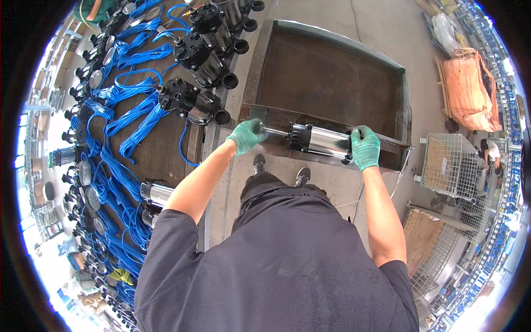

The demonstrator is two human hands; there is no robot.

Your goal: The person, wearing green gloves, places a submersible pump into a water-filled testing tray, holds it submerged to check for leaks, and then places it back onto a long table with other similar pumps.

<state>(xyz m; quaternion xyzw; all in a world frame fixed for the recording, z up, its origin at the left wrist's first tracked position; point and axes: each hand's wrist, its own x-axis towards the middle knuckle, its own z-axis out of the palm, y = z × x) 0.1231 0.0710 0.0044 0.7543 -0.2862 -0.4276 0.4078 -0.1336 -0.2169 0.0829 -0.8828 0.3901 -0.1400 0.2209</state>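
Observation:
A submersible pump (pixel 327 142) with a shiny steel body and black end parts lies on its side along the near edge of a metal-framed work table. My right hand (pixel 366 149), in a green knit glove, is closed around its right end, fingertips on the rim. A thin metal rod (pixel 275 131), perhaps a screwdriver shank, meets the pump's black left end. My gloved left hand (pixel 246 136) is closed on the rod's other end, which the fingers hide.
Left stands a bench (pixel 150 152) with several upright pumps (pixel 193 103) and coiled blue cables (pixel 141 119). A raised metal rim (pixel 343 41) borders the work table. To the right are wire cages (pixel 449 166) and an orange sack (pixel 470 91). Another person (pixel 492 152) is at the far right.

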